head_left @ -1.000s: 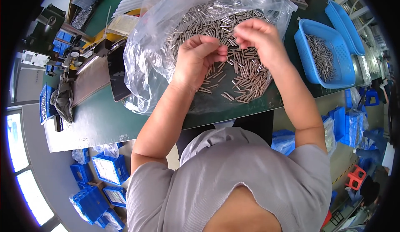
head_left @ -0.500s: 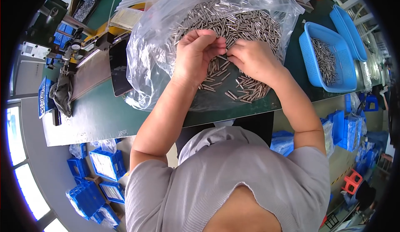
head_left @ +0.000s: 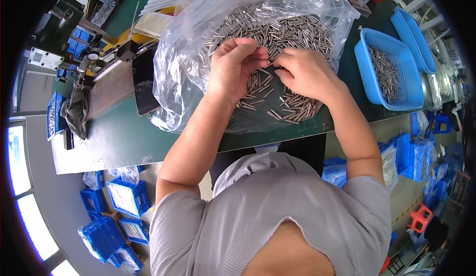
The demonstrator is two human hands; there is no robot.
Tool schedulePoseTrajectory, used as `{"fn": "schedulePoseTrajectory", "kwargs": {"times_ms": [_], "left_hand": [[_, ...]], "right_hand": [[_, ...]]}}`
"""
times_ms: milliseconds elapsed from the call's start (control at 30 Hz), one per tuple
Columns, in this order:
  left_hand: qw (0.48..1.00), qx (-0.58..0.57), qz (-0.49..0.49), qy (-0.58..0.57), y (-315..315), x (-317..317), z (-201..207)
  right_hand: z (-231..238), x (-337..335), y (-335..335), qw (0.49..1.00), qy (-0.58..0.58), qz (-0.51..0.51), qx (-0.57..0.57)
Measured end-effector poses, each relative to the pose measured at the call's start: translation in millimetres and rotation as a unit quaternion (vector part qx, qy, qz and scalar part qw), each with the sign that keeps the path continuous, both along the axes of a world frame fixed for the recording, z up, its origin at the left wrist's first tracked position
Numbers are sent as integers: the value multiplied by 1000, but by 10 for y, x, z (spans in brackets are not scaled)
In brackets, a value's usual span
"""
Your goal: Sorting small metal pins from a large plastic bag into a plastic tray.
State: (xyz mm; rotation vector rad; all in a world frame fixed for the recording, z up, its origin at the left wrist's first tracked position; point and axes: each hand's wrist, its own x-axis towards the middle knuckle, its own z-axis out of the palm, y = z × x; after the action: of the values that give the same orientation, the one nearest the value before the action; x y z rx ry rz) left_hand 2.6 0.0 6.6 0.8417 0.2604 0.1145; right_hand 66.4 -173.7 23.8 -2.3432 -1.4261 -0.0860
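Observation:
A large heap of small, pointed metal pins (head_left: 310, 33) lies in an opened clear plastic bag (head_left: 181, 53) on the green table. My left hand (head_left: 233, 63) is above the near side of the heap, its fingers curled in toward the thumb. Close beside it, my right hand (head_left: 305, 70) has its fingers bent and pressed together, the fingertips nearly meeting the left ones. What lies between the fingertips is too small to make out. Below the hands are two smaller groups of pins, a left group (head_left: 255, 90) and a right group (head_left: 301, 108).
At the right stands a blue perforated basket (head_left: 364, 70) with more pins, next to another blue basket (head_left: 414, 40). A dark flat device (head_left: 143, 85) lies left of the bag. Farther left is a bench fixture with a dial gauge (head_left: 93, 54). Blue crates (head_left: 126, 196) stand on the floor.
My right hand has shifted slightly to the right, away from the left fingertips. My left hand stays almost in place.

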Motion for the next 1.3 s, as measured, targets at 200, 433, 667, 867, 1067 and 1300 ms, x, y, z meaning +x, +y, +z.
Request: {"fn": "schedulePoseTrajectory", "kwargs": {"times_ms": [200,433,667,867,1067,1300], "left_hand": [[1000,-2,3,9,10,-21,31],[1000,-5,-1,11,-6,5,27],[1000,-3,-4,10,-20,10,24],[998,12,-65,8,-18,-8,31],[993,55,-99,14,-41,-11,43],[989,60,-138,4,-30,0,34]], "right_hand": [[125,25,-74,996,70,-8,-58],[-36,-96,23,993,-92,-47,-48],[-67,-49,42,997,-69,-43,2],[110,97,-65,985,116,-40,123],[90,94,-72,975,164,39,144],[122,133,-112,967,213,72,118]]}}
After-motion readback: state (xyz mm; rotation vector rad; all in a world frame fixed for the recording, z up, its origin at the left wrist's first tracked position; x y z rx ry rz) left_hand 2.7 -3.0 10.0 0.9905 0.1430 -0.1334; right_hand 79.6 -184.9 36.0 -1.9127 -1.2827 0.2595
